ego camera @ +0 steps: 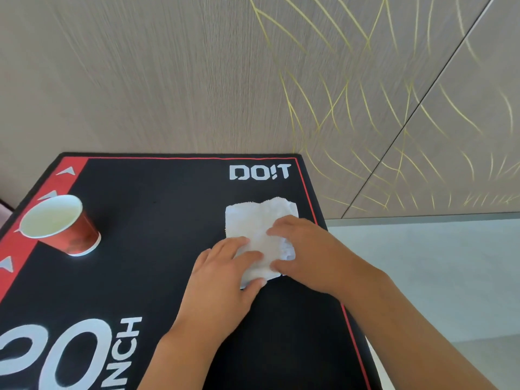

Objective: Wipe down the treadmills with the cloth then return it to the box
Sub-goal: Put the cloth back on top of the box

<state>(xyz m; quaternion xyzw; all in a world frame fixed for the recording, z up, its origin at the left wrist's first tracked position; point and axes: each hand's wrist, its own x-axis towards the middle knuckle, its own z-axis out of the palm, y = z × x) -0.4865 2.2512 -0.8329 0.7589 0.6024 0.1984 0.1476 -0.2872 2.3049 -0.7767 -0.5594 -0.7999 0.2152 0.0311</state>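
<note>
A white folded cloth (251, 220) lies on the black top of a box (168, 220) printed with "DO!T" and "20 INCH", near its right edge. My left hand (222, 280) rests on the cloth's near left part, with the thumb at its near edge and the fingers on top. My right hand (306, 249) presses on the cloth's right side, fingers spread over it. Both hands are in contact with the cloth; its far half shows uncovered. No treadmill is in view.
A red paper cup (60, 223) with a white inside stands on the box's left side, on a red stripe with grey arrows. Behind the box is a beige wall with thin gold lines (337, 94). To the right lies pale grey floor (436, 277).
</note>
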